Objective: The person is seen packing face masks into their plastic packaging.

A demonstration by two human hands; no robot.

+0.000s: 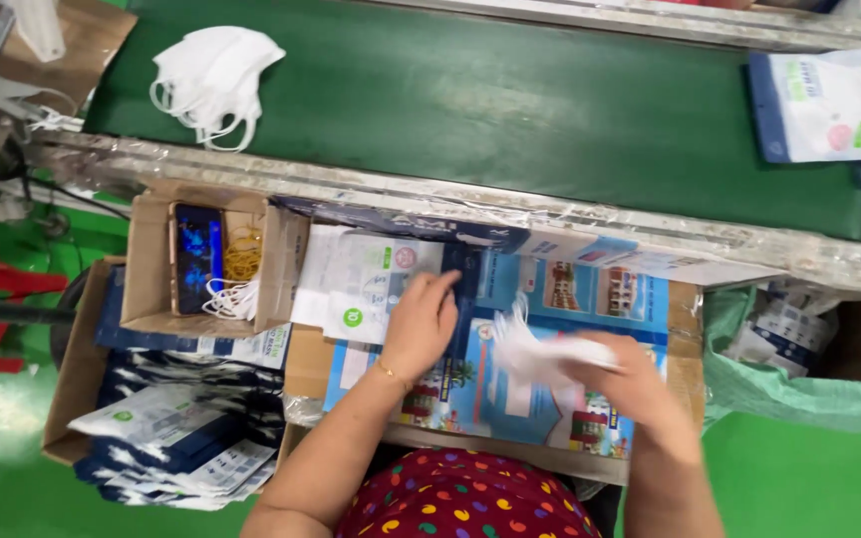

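Observation:
My right hand (622, 381) is closed around a small bunch of white face masks (542, 349), held over a flattened blue printed carton (560, 299) that serves as a work surface. My left hand (421, 321) rests flat with its fingers on a stack of white-and-blue plastic pouches (356, 284) lying on that carton's left part. A gold bangle sits on the left wrist.
A green conveyor belt (490, 100) runs across the top, carrying a pile of white masks (213, 75) at left and a filled pouch (829, 105) at right. A small cardboard box (146, 269) holds a phone and rubber bands. More pouches fill a carton (166, 438) at lower left.

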